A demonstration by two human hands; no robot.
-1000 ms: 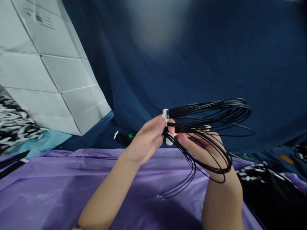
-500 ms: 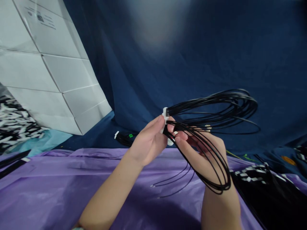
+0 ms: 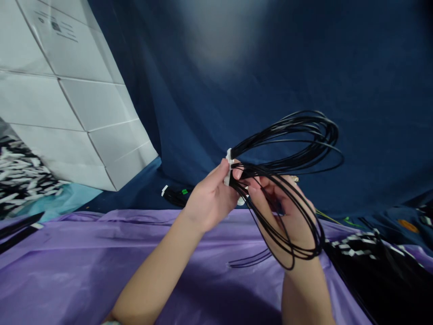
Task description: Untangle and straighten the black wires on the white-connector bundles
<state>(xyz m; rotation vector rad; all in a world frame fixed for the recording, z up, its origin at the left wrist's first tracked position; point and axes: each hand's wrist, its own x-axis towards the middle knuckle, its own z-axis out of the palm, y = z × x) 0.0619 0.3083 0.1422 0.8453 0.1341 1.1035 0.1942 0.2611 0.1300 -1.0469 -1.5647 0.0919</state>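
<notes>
My left hand [image 3: 210,198] is closed around a long white multi-pin connector [image 3: 228,158], gripping it by its edges between thumb and fingers. From the connector's right side, many thin black wires [image 3: 320,128] fan out in large loops. Close beside it, my right hand [image 3: 294,221] is closed with thumb and index finger pinched on a black wire near the connector; the exact tip is hidden by fingers and wires. Lower loops hang across the right hand and wrist. A few loose wire ends [image 3: 248,262] dangle below, over the purple cover.
A purple cover [image 3: 84,275] lies over the near surface. White boxes [image 3: 115,126] are stacked at the left, beside a heap of black-and-white parts [image 3: 23,167]. Another connector bundle [image 3: 173,195] lies behind my left wrist. At right sits a dark pile with white ends [image 3: 361,246].
The upper wire loops have swung left and upward. My right hand and the connector have shifted slightly left. Fewer loose ends hang below, and another wire now loops down near the connector.
</notes>
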